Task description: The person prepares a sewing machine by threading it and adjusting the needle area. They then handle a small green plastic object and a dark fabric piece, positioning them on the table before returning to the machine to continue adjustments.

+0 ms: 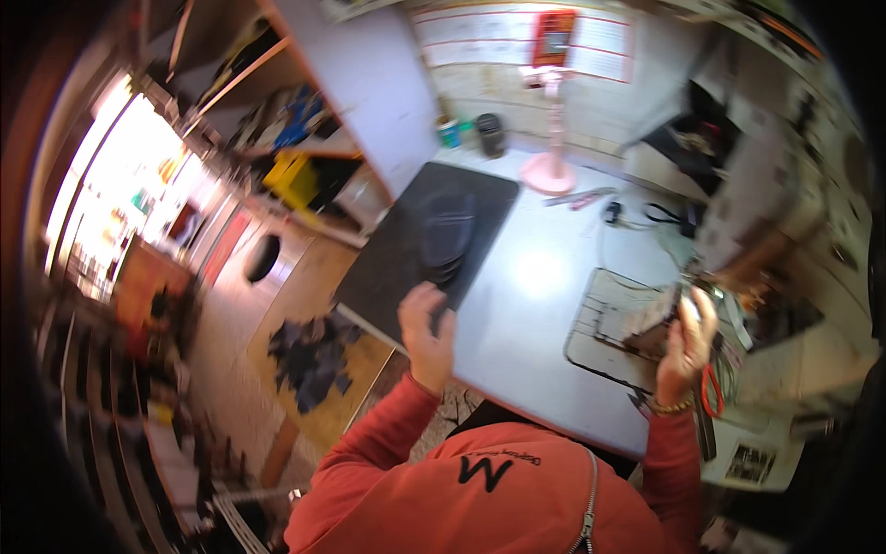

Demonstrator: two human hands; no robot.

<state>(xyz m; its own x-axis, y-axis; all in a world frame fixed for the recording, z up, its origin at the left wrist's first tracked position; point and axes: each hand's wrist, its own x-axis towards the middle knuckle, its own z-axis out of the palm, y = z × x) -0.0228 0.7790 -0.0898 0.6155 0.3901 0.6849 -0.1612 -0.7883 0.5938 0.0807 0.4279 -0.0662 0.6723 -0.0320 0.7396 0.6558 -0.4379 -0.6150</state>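
Note:
My left hand (426,340) is at the near edge of a black mat (388,249), thumb and fingers apart and slightly bent, nothing seen between them. Just beyond its fingertips, several dark flat cut pieces (447,235) lie overlapping on the mat. My right hand (685,349), with a beaded bracelet at the wrist, is raised beside the working end of a pale machine (761,222) that looks like a sewing machine. Its fingers stretch upward, apart from the thumb. A brown and whitish piece (651,325) sits left of these fingers; whether they touch it is unclear.
On the white table (526,323) stand a pink phone stand (551,171) and a dark jar (490,135). A wire rack (600,319) lies left of my right hand. Red-handled scissors (712,390) are nearby. Dark scraps (314,358) lie on a board at lower left.

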